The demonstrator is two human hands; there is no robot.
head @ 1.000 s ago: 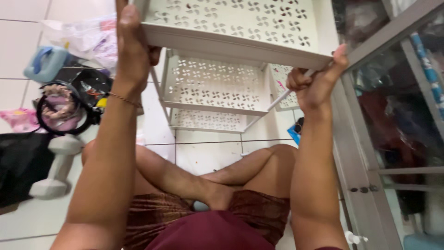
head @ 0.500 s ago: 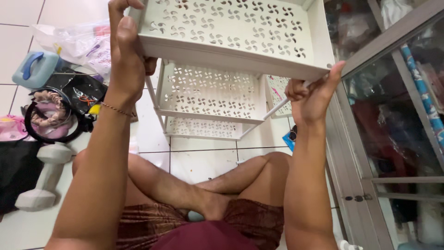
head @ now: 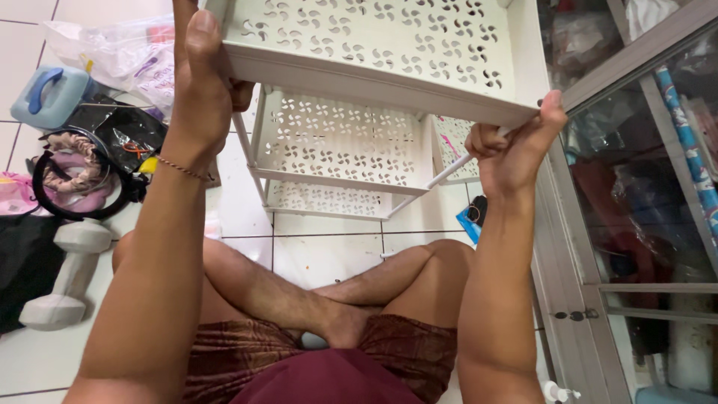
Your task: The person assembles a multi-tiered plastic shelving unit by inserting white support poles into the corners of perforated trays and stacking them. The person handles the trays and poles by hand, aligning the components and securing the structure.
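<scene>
A crumpled clear plastic bag (head: 123, 56) lies top left on the floor; a blue jug (head: 46, 96) stands beside it.

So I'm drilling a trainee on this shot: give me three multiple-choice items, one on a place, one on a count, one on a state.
1. Where is the dumbbell?
A. on the floor to the left
B. on the top tier
C. inside the cabinet

2. How many perforated tiers of the rack show?
A. one
B. three
C. six

3. What is the right hand doing?
A. resting open on a knee
B. gripping a thin white pole under the top tier's corner
C. holding a bottle

Answers:
1 A, it lies on the tiles beside the left arm.
2 B, the top tier and two below show.
3 B, the fingers wrap the pole; the left hand grips the other corner.
</scene>
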